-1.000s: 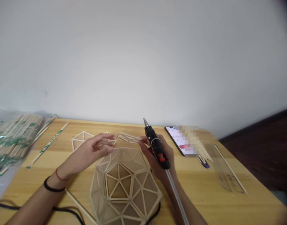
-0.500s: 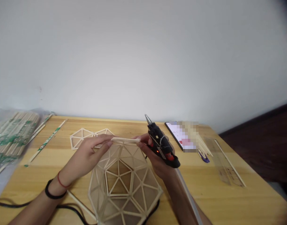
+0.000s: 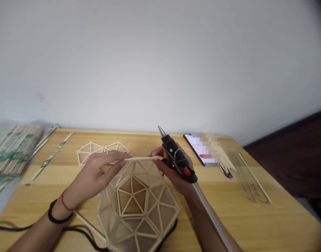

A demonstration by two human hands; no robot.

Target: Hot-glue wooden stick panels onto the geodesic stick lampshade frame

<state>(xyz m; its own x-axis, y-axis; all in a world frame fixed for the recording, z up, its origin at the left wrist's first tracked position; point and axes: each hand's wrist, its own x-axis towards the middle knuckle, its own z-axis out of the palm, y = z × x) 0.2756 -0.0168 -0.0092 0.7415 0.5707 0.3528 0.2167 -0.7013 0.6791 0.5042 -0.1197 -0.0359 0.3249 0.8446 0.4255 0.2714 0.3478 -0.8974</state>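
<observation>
Left hand and right hand pinch opposite ends of a pale wooden-stick panel at the far rim of a pale faceted stick bowl, contact unclear; right also grips black glue gun. Likely step: aligning. Next calls for steadiness.

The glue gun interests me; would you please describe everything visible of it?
The glue gun has a black, plastic-looking body, a metallic nozzle, a red rear part and a glowing red light. A translucent stick extends from its back. The right grip holds it above the table, nozzle toward the wall.
</observation>
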